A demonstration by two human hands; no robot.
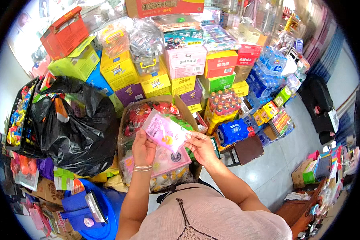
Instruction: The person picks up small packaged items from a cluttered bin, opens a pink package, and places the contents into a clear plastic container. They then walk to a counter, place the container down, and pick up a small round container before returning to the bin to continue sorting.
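A flat pink packet (165, 132) in clear plastic wrap is held up in front of me, tilted, with writing and a cartoon print on its face. My left hand (144, 147) grips its left edge, and two bracelets circle that wrist. At the packet's right edge, my right hand (200, 147) pinches it between thumb and fingers. Below the packet, a large cardboard box (184, 111) holds red, green and yellow wrapped goods. A pink flat case (171, 163) with a dark round print lies on top of those goods, partly covered by the packet and my hands.
A full black plastic bag (87, 144) stands left of the box, beside a black crate (25, 120) of wrapped sweets. Stacked drink cartons (184, 61) rise behind. To the right are bottle packs (232, 132) and a brown stool (249, 150). A blue lidded bin (108, 210) sits lower left.
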